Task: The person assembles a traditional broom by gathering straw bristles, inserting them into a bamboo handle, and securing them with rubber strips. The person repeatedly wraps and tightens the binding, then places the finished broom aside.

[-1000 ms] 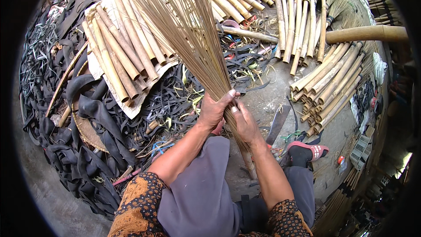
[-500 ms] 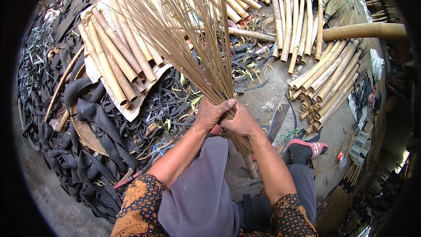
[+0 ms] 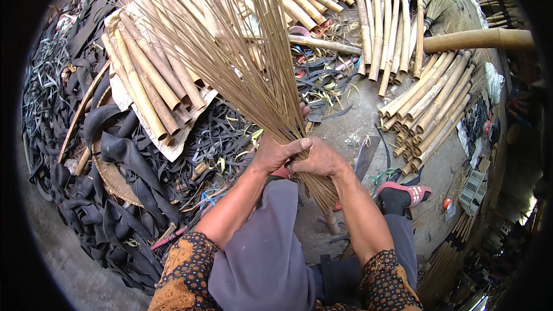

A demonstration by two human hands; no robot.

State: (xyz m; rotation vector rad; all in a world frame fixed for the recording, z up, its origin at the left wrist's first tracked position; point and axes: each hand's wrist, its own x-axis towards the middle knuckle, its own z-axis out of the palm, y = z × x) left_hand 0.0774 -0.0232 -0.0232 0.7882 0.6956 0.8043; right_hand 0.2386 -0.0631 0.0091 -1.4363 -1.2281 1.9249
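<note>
Bundle of thin brown sticks (image 3: 268, 75): one, at the middle of the scene, slanting from far left to near right; far ends fanned out, near part gathered tight above the floor (image 3: 351, 129). A pale stub (image 3: 332, 221) projects from its near end.

Hands: two, bare, pressed together around the gathered part of the bundle. Left hand (image 3: 273, 153) clasps it from the left side, its thumb lying toward the right hand (image 3: 321, 158), which is wrapped over the near and right side.

Forearms in patterned black-and-orange sleeves (image 3: 180, 268); grey trousers (image 3: 256, 247) beneath; one pink-red sandal (image 3: 410, 194) over a dark sock, near right.

Broad-bladed knife (image 3: 367, 156): one, lying on the floor just right of the hands.

Dark rubber strips (image 3: 129, 150): a large tangled heap, left, running toward the middle. Among them, part of a round woven tray (image 3: 120, 183).

Bamboo tubes (image 3: 151, 78): many, side by side on a pale sheet (image 3: 180, 141), far left and far middle.

Brooms with bamboo handles (image 3: 385, 29): a row, far right; a further stack of bamboo handles (image 3: 433, 116), right, beneath a thick bamboo pole (image 3: 481, 40).

Grey plastic crate (image 3: 473, 192): one, at the right edge.
</note>
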